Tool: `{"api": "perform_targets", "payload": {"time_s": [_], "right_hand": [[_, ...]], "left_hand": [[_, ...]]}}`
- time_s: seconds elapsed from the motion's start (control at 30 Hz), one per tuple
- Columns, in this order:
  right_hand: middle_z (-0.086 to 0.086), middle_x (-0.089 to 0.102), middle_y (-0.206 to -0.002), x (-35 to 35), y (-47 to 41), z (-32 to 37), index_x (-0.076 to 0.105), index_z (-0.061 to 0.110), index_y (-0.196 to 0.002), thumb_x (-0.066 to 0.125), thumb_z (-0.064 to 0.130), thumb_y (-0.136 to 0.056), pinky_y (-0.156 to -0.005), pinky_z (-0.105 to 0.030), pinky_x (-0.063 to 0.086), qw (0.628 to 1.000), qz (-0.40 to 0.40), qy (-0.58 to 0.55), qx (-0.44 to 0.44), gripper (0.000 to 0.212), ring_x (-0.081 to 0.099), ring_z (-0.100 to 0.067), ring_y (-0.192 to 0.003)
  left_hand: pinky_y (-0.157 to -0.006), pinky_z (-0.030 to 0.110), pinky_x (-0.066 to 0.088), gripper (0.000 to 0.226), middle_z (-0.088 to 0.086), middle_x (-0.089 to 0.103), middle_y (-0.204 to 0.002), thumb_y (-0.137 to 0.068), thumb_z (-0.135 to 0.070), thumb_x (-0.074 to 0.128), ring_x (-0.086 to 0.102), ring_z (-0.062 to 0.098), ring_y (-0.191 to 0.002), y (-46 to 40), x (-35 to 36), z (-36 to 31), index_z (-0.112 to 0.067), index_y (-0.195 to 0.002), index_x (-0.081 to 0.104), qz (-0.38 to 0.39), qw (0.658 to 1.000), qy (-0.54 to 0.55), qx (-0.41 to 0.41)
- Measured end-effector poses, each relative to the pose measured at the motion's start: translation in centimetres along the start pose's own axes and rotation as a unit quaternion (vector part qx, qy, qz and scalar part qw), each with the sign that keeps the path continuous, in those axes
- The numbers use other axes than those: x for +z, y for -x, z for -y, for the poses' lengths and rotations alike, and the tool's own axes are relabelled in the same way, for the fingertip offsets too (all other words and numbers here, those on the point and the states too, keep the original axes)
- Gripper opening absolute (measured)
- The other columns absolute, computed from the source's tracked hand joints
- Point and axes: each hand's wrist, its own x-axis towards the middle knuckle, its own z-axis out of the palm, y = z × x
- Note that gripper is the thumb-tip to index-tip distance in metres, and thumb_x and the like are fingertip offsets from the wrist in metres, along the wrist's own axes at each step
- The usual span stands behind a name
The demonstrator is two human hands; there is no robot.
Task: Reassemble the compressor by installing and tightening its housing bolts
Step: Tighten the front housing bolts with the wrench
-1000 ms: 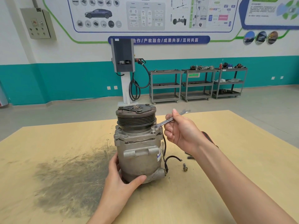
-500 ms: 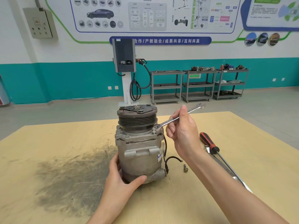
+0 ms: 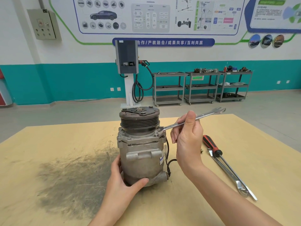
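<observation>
A grey compressor (image 3: 141,157) stands upright on the wooden table (image 3: 48,144), its black pulley on top. My left hand (image 3: 123,185) grips the lower body of the compressor, thumb across the front. My right hand (image 3: 189,136) holds a silver wrench (image 3: 203,115) by its shaft. The wrench's ring end sits on a housing bolt (image 3: 157,132) at the upper right flange; its open end points up and to the right.
A red-handled screwdriver (image 3: 213,146) and a second wrench (image 3: 231,176) lie on the table to the right. A loose bolt (image 3: 202,150) lies beside the screwdriver handle. A dark grease smear (image 3: 73,180) covers the table to the left. Grey shelf carts (image 3: 200,87) stand far behind.
My right hand has swung the wrench's free end to the right and away, turning on the bolt. The screwdriver and second wrench came into sight. My left hand kept its hold.
</observation>
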Motion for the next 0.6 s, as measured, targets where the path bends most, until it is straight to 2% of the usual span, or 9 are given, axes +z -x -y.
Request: {"api": "perform_targets", "payload": {"time_s": [0.13,0.23,0.3,0.43,0.5,0.6], "right_hand": [[0.007,0.037,-0.048,0.4,0.7,0.7,0.046,0.016,-0.074,0.039,0.050,-0.097,-0.040,-0.031,0.027,0.997,0.002,0.044,-0.059,0.041,0.034,-0.012,-0.040],[0.004,0.037,-0.049,0.7,1.0,1.4,0.045,0.019,-0.074,0.041,0.054,-0.095,-0.040,-0.040,0.026,0.990,0.009,0.096,-0.103,0.040,0.032,-0.025,-0.040],[0.005,0.037,-0.048,0.8,0.9,1.5,0.047,0.020,-0.074,0.040,0.057,-0.094,-0.040,-0.039,0.027,0.988,0.012,0.111,-0.109,0.043,0.033,-0.029,-0.041],[0.006,0.041,-0.045,0.6,0.3,1.2,0.051,0.023,-0.072,0.033,0.050,-0.098,-0.040,-0.028,0.032,0.997,-0.004,0.071,-0.041,0.042,0.038,-0.013,-0.039],[0.005,0.042,-0.043,0.3,-0.3,1.0,0.049,0.016,-0.075,0.030,0.050,-0.095,-0.038,-0.023,0.033,0.999,-0.002,0.053,0.004,0.044,0.039,-0.012,-0.038],[0.002,0.041,-0.042,-0.1,-1.4,0.6,0.048,0.011,-0.076,0.027,0.044,-0.102,-0.039,-0.022,0.033,0.995,0.015,0.027,0.096,0.047,0.039,-0.013,-0.036]], "left_hand": [[-0.076,0.000,0.040,0.113,-0.050,0.041,-0.117,-0.038,-0.065,0.083,0.042,-0.029,-0.107,0.0,-0.1,0.1,-0.051,-0.133,0.024,0.002,1.000,0.002,-0.004],[-0.078,0.004,0.040,0.114,-0.052,0.040,-0.115,-0.036,-0.067,0.083,0.042,-0.030,-0.106,-0.1,-0.1,0.0,-0.052,-0.133,0.024,0.001,1.000,0.002,-0.008],[-0.078,0.004,0.039,0.115,-0.050,0.039,-0.117,-0.035,-0.068,0.083,0.042,-0.030,-0.106,-0.1,0.0,0.0,-0.052,-0.132,0.024,0.000,1.000,0.000,-0.007],[-0.074,-0.002,0.041,0.113,-0.043,0.040,-0.122,-0.037,-0.062,0.084,0.043,-0.030,-0.104,-0.2,0.0,0.1,-0.049,-0.132,0.025,0.000,1.000,0.003,-0.007],[-0.074,-0.003,0.040,0.114,-0.041,0.039,-0.123,-0.036,-0.063,0.084,0.043,-0.030,-0.105,-0.2,0.0,0.1,-0.048,-0.133,0.025,0.000,1.000,0.000,-0.004],[-0.076,0.000,0.041,0.117,-0.043,0.039,-0.123,-0.032,-0.071,0.082,0.042,-0.030,-0.106,-0.3,0.0,0.1,-0.049,-0.132,0.024,-0.001,1.000,-0.003,-0.006]]}}
